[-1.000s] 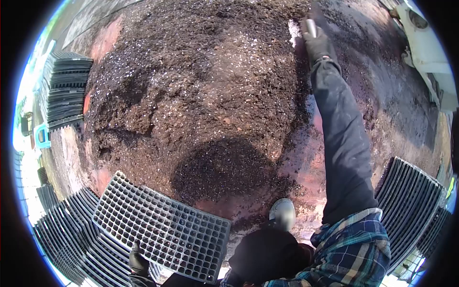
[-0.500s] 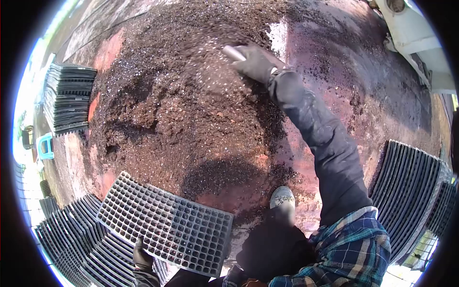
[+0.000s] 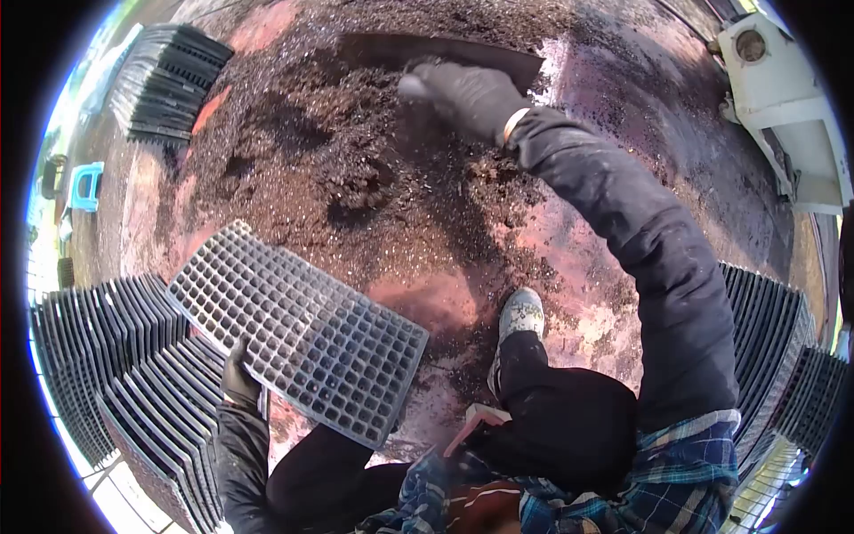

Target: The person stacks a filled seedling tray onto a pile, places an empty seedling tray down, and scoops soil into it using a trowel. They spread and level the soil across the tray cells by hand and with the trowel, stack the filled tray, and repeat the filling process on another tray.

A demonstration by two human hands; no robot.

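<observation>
My left hand [image 3: 240,378], in a dark glove, grips the lower left edge of a black plug tray [image 3: 298,329]. The tray is tilted and its many small cells look unfilled. Out over the soil, my gloved right hand [image 3: 467,98] is closed round the pale handle of a scraper [image 3: 445,51]. Its long dark blade lies beyond my fingers, along the dark potting soil [image 3: 356,178] with white specks. Part of the handle is hidden by the hand.
Stacked black trays stand at lower left [image 3: 151,400], upper left [image 3: 173,80] and right [image 3: 765,329]. A blue stool [image 3: 85,187] is at far left, a white machine frame [image 3: 783,98] at upper right. My shoe [image 3: 521,313] rests on the reddish floor.
The view has shifted. Soil that was blurred in motion near my right hand has settled, and the scraper's dark blade now shows plainly. My left hand still holds the plug tray.
</observation>
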